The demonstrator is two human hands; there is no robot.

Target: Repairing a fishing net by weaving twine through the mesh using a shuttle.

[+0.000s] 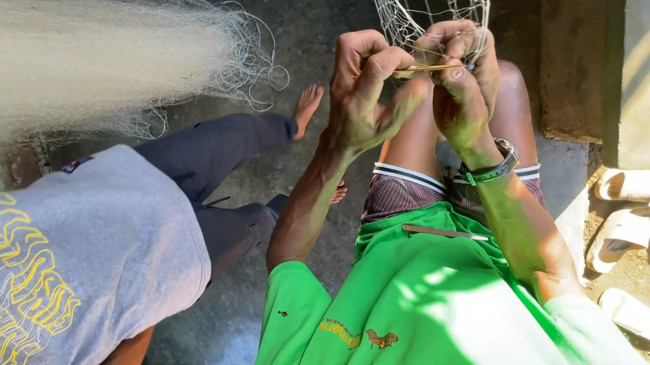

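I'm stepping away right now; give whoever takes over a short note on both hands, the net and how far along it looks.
Left hand: raised over the knees, fingers pinching one end of a thin tan needle.
Right hand: closed on the needle's other end and on the net edge; watch on that wrist.
Net: the meshed piece hangs just beyond the hands. A bigger pale net pile lies far left, by a seated person.
A second thin stick rests on the lap.
Done and left: cannot tell how much of the mesh is worked.
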